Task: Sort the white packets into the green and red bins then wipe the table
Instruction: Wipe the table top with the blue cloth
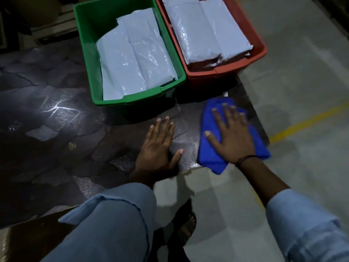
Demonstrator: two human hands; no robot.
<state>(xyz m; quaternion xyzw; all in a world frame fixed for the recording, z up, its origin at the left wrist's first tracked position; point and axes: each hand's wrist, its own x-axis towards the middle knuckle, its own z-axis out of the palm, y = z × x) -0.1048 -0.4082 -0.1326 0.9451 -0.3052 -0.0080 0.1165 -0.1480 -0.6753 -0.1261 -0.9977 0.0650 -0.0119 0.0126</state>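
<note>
Cloth (pixel 208 155): blue, folded into a pad, lower right of centre, lying on the near right corner of the dark patterned table (pixel 56 114), with one fold hanging past the near edge.

Right hand (pixel 233 138): flat on top of the cloth, fingers straight and spread apart, palm pressing down. It is not gripping or pinching.

Left hand (pixel 157 148): flat on bare table just left of the cloth, fingers straight and close together, thumb out. It holds nothing.

Handling (judgement): the cloth looks soft, light and limp, and will bunch or unfold if dragged by an edge. It is best driven with the palm over its middle, as here. The overhanging fold may slip off at the corner. The packets are glossy film wrappers, probably slick and pliable. I would lift them by the long sides rather than by a pinch on the film.

Counts:
- Green bin (pixel 83 40), upper centre: 2 white packets (pixel 132 59) visible side by side. Any underneath cannot be seen.
- Red bin (pixel 213 72), upper right, touching the green one: 2 packets (pixel 204 33) on top, with a darker layer under them that I cannot identify.
- Packets loose on the visible table: 0.
- Cloths: 1. Bins: 2.

Status (judgement): sorting looks done, and wiping is at the right corner.
</note>
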